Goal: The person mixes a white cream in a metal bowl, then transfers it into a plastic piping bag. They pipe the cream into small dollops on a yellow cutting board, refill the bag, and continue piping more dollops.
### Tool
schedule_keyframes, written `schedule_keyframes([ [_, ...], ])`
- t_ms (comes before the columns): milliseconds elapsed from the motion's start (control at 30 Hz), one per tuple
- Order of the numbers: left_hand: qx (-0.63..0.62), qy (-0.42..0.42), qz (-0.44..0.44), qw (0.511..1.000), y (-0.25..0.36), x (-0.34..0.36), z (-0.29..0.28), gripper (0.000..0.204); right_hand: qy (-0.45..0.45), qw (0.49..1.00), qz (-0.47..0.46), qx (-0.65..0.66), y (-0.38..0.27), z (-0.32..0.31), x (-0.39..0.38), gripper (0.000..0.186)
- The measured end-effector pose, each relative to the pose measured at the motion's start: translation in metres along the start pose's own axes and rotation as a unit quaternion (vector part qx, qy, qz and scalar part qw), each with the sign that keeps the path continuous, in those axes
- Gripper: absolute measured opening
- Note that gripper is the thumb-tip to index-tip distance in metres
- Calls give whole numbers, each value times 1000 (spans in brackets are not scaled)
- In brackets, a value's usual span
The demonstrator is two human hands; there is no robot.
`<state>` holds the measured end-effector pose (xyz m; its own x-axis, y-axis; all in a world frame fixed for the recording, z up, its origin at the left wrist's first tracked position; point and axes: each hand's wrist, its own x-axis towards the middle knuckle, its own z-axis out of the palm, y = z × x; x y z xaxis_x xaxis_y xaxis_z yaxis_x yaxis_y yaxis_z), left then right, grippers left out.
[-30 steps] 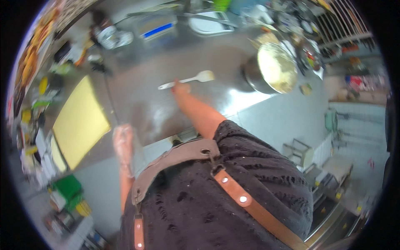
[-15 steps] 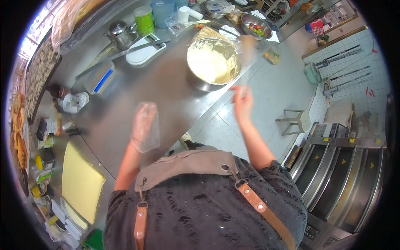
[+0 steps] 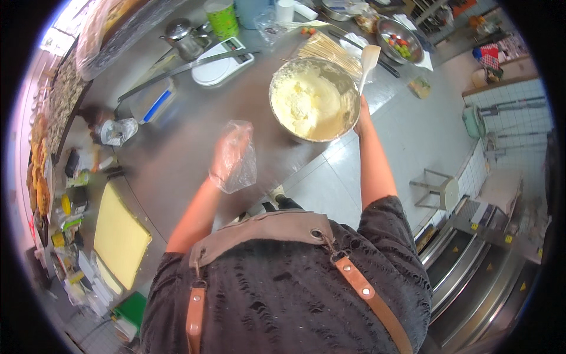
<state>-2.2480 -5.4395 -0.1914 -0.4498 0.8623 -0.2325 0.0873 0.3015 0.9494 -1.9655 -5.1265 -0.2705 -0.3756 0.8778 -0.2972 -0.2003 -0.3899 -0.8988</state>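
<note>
Bowl of cream, two hands busy
Right hand (image 3: 364, 112) grips a white spatula (image 3: 369, 61) beside the steel bowl (image 3: 314, 99); left hand (image 3: 229, 152), loosely curled, wears a clear plastic bag (image 3: 239, 162) above the bench (image 3: 177, 147).

Bowl (image 3: 314, 100) on counter (image 3: 177, 153), scale (image 3: 223, 64) left-behind it, skewers (image 3: 331, 52) behind, sheet cake (image 3: 118, 236) far left.

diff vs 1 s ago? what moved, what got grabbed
The right hand has gone from the spatula lying on the counter to the rim of the metal bowl of cream, spatula now upright above it. The left hand rose over the steel counter, its clear plastic glove unchanged.
</note>
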Motion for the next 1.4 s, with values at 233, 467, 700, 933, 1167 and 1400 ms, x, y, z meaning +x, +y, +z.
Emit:
schedule_keyframes([
  [233,-33,106,-27,993,-23,-70,-71,41,1,987,-61,-151,69,92,-98,31],
  [467,-28,218,61,974,-46,-141,-192,43,-174,978,101,-51,144,218,-218,22],
  [700,373,282,252,847,-96,-154,-343,29,-251,900,-20,-357,107,292,-230,24],
  [933,410,265,217,846,-125,-140,-381,18,-290,477,-514,-652,-36,420,-209,21],
  [1167,390,285,229,845,-128,-146,-379,16,-403,-7,-670,-623,-5,573,-222,27],
  [1400,301,290,155,895,-129,-149,-378,22,-497,-161,-676,-519,64,680,-219,26],
])
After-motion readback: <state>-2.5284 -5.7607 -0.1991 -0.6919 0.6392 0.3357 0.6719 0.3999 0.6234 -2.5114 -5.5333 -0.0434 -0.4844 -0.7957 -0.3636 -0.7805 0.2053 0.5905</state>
